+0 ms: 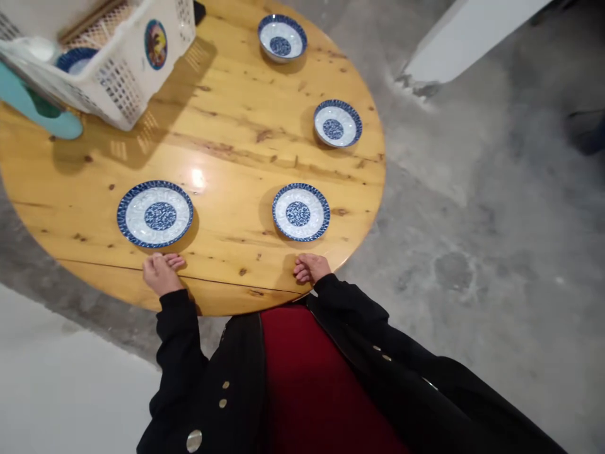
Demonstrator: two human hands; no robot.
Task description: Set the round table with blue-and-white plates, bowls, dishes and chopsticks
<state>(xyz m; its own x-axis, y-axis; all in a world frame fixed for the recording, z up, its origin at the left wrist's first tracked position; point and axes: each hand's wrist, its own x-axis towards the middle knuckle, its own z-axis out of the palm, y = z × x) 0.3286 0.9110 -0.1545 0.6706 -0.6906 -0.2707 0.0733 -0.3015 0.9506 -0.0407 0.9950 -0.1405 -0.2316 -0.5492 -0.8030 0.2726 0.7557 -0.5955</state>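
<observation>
My left hand (162, 272) rests on the near edge of the round wooden table (227, 151), fingers loosely curled and holding nothing, just below a large blue-and-white plate (155, 214). My right hand (311, 267) also lies on the table edge with fingers curled under and nothing in them, just below a smaller blue-and-white plate (301, 212). Two more small plates sit farther along the right side, one at mid-right (337, 123) and one at the far edge (282, 37).
A white plastic basket (118, 69) stands at the table's far left with a blue-rimmed dish (75, 60) inside. A teal object (33, 104) pokes out beneath it. Grey concrete floor (472, 221) surrounds the table; a white wall base (454, 44) lies at upper right.
</observation>
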